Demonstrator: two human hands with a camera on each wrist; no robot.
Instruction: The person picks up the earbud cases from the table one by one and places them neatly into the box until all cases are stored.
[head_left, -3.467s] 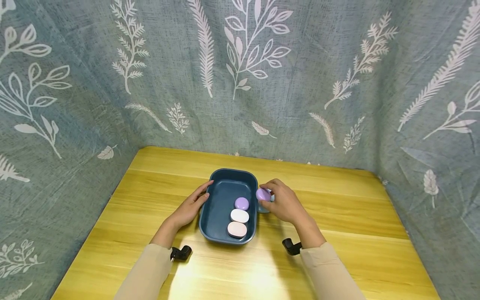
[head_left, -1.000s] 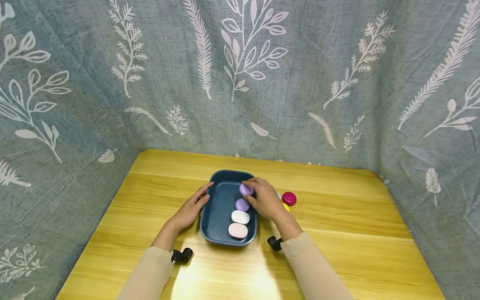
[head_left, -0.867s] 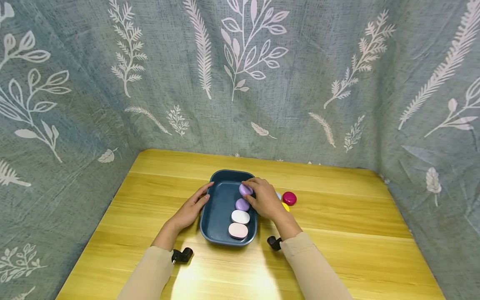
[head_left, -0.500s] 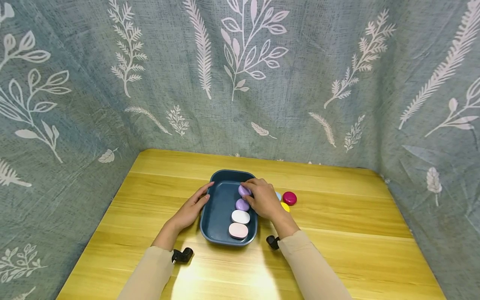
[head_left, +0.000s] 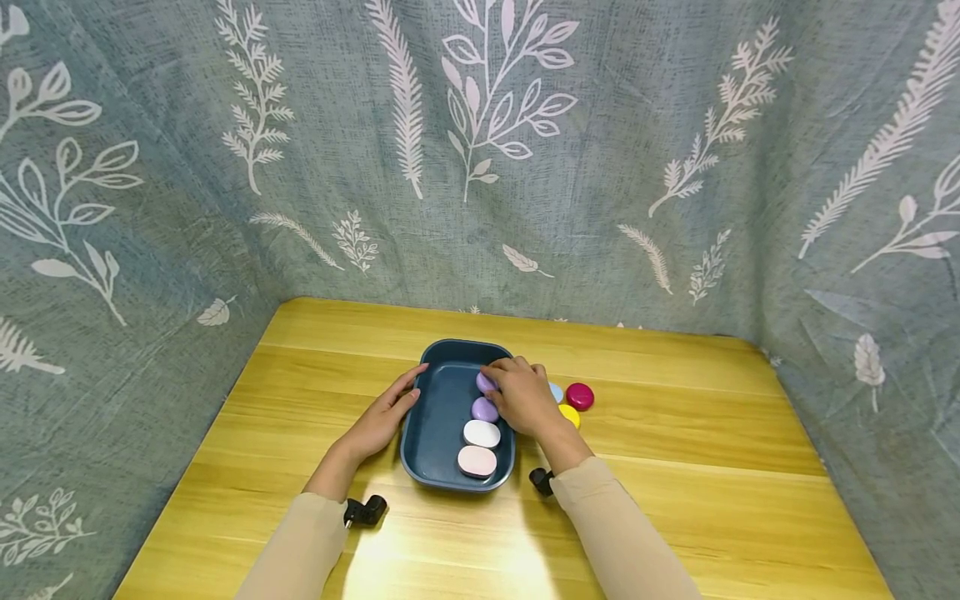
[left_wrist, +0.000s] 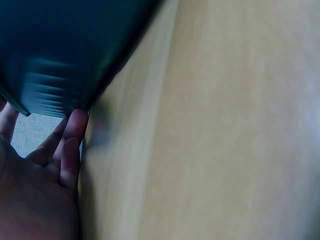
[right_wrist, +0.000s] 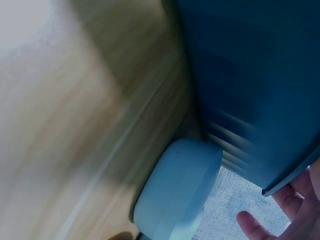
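In the head view, a dark blue tray (head_left: 442, 450) holds a pinkish oval piece (head_left: 477, 461), a white oval piece (head_left: 482, 433) and a round purple piece (head_left: 484, 409) in a line along its right side. Behind these, my right hand (head_left: 522, 396) reaches over the right wall and pinches a second round purple piece (head_left: 486, 382), partly hidden by the fingers. My left hand (head_left: 378, 421) rests against the tray's left wall with extended fingers. The left wrist view shows its fingers (left_wrist: 72, 127) against the outer wall.
Right of the tray, beside my right wrist, lie a light blue piece (right_wrist: 175, 185), a yellow round piece (head_left: 571, 416) and a dark red round piece (head_left: 580, 397). The wooden table (head_left: 675, 450) meets a leaf-patterned curtain (head_left: 600, 250) at the back.
My right hand has carried the purple piece from right of the tray to inside it. Over the last second it shifts slightly at the same spot. The left hand stays put.
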